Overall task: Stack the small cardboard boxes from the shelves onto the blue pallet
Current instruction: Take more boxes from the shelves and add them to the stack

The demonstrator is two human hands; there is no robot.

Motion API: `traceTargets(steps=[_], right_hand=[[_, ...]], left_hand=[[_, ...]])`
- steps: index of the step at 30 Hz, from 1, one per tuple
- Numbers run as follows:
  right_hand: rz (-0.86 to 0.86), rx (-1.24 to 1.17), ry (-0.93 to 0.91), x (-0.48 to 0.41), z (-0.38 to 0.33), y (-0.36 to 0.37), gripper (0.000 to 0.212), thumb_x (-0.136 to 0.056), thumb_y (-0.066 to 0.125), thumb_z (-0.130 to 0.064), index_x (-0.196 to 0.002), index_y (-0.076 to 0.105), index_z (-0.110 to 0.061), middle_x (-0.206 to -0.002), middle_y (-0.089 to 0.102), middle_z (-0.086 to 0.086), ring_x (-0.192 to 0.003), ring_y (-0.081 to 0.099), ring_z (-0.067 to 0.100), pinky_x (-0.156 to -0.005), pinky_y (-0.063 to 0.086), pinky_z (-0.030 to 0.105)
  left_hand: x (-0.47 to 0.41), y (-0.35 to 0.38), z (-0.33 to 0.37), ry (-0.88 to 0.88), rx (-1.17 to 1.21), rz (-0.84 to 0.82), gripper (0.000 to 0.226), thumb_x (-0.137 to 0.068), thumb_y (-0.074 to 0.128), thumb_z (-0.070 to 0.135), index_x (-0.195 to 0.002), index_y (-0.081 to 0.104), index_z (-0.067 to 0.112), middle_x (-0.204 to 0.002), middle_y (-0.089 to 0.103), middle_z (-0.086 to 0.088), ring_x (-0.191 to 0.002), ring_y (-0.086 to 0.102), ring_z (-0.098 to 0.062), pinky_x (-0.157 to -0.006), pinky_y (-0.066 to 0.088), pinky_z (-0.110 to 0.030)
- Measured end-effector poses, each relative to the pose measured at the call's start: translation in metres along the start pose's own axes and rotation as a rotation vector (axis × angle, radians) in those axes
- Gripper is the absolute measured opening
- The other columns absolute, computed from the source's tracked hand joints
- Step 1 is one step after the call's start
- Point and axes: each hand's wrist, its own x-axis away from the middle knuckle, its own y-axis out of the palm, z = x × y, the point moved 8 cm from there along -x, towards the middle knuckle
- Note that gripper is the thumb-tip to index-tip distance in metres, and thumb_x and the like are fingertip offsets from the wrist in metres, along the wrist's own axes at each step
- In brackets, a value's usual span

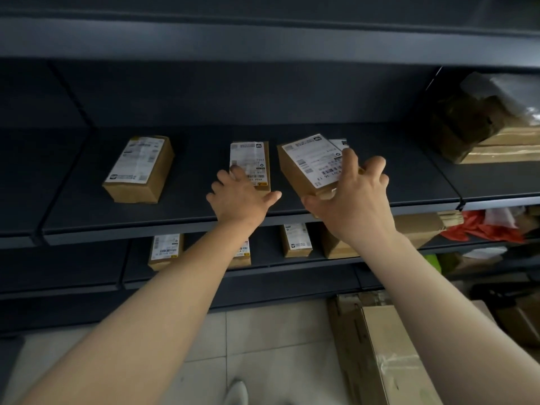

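Three small labelled cardboard boxes show on the dark middle shelf (87, 211). My right hand (353, 200) is shut on the right box (304, 165), which is tilted up off the shelf; another labelled box (339, 143) peeks out behind it. My left hand (242, 197) lies with spread fingers on the near end of the middle box (249, 159), not closed around it. The left box (140, 168) lies untouched. The blue pallet is out of view.
The lower shelf (292, 267) carries several more small boxes (165, 249). Larger cartons and plastic wrap (482, 127) fill the shelf at the right. Flattened cardboard and a big carton (388, 355) stand on the tiled floor at lower right.
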Motion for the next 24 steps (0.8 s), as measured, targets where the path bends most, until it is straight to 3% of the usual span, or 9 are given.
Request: traceTargets(steps=[13, 18, 24], right_hand=[[-0.004, -0.023, 0.005, -0.013, 0.003, 0.008, 0.090, -0.076, 0.070, -0.048, -0.144, 0.019, -0.016, -0.135, 0.024, 0.016, -0.122, 0.032, 0.037, -0.092, 0.041, 0.038], [-0.026, -0.043, -0.010, -0.005, -0.012, 0.007, 0.091, -0.075, 0.069, -0.050, -0.144, 0.020, -0.016, -0.133, 0.025, 0.017, -0.122, 0.032, 0.041, -0.098, 0.040, 0.045], [-0.109, -0.098, -0.135, 0.027, -0.059, -0.007, 0.091, -0.075, 0.068, -0.050, -0.144, 0.018, -0.018, -0.132, 0.024, 0.015, -0.122, 0.030, 0.039, -0.097, 0.036, 0.041]], left_hand=[[-0.017, 0.018, 0.002, -0.039, 0.140, 0.002, 0.098, -0.071, 0.064, 0.059, -0.137, 0.024, -0.002, -0.130, 0.038, -0.021, -0.112, 0.046, -0.036, -0.086, 0.045, -0.044], [0.010, -0.002, -0.009, 0.002, 0.154, -0.001, 0.094, -0.071, 0.067, 0.053, -0.137, 0.024, 0.001, -0.129, 0.035, -0.016, -0.116, 0.041, -0.033, -0.088, 0.046, -0.044], [0.050, -0.050, -0.043, -0.036, 0.111, 0.017, 0.094, -0.072, 0.066, 0.051, -0.138, 0.022, 0.000, -0.129, 0.032, -0.015, -0.116, 0.037, -0.032, -0.087, 0.044, -0.038]])
